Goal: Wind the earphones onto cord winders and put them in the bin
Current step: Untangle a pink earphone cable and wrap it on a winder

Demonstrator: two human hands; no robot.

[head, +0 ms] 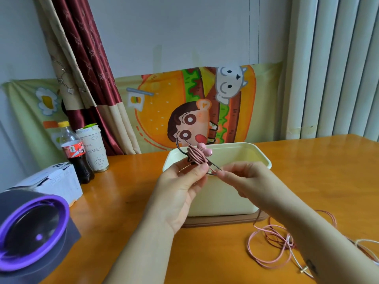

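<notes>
Your left hand [180, 187] holds the pink cord winder [205, 151] just above the cream bin [260, 154]. Its fingertips pinch the lower part, over the wound earphone cord [196, 157], I think so that the turns do not slip. Your right hand [240, 177] pinches the dark free end [214, 166] of the cord between thumb and forefinger, close to the left fingers, probably to tuck it in. The bundle is not yet inside the bin. More earphones [266, 249] lie loose on the wooden table [123, 201] at your right, not yet wound.
</notes>
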